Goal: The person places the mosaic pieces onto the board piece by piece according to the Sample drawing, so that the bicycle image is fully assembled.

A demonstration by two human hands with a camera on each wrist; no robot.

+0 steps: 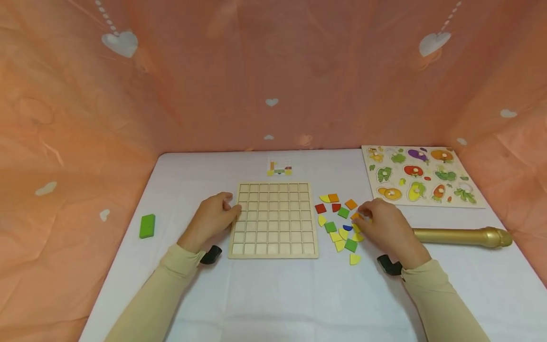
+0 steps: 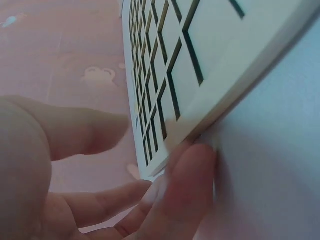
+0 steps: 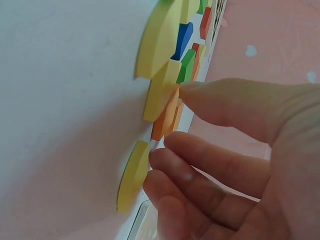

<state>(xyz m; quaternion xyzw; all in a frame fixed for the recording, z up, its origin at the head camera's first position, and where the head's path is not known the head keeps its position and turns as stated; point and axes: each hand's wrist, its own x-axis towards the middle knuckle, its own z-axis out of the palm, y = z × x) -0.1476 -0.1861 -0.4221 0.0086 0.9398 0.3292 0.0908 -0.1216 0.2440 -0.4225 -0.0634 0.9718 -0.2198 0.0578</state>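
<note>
A pale wooden grid board (image 1: 273, 256) with square cells lies in front of me. My left hand (image 1: 211, 218) is at its left side; in the left wrist view one fingertip (image 2: 192, 175) touches the board's edge, and the hand does not grip it. To the board's right lie several flat coloured pieces, among them a red square (image 1: 320, 208), a green square (image 1: 331, 227), a blue piece (image 1: 348, 228) and a yellow quarter circle (image 1: 354, 259). My right hand (image 1: 386, 228) pinches an orange square (image 3: 164, 122) between thumb and finger at the pieces' right edge.
A small pattern card (image 1: 279, 167) lies beyond the board. At the far left is a green block (image 1: 147, 226). A vegetable puzzle board (image 1: 423, 178) stands back right, with a gold rod (image 1: 457, 236) nearer me. Orange cloth (image 1: 273, 71) encloses the white table.
</note>
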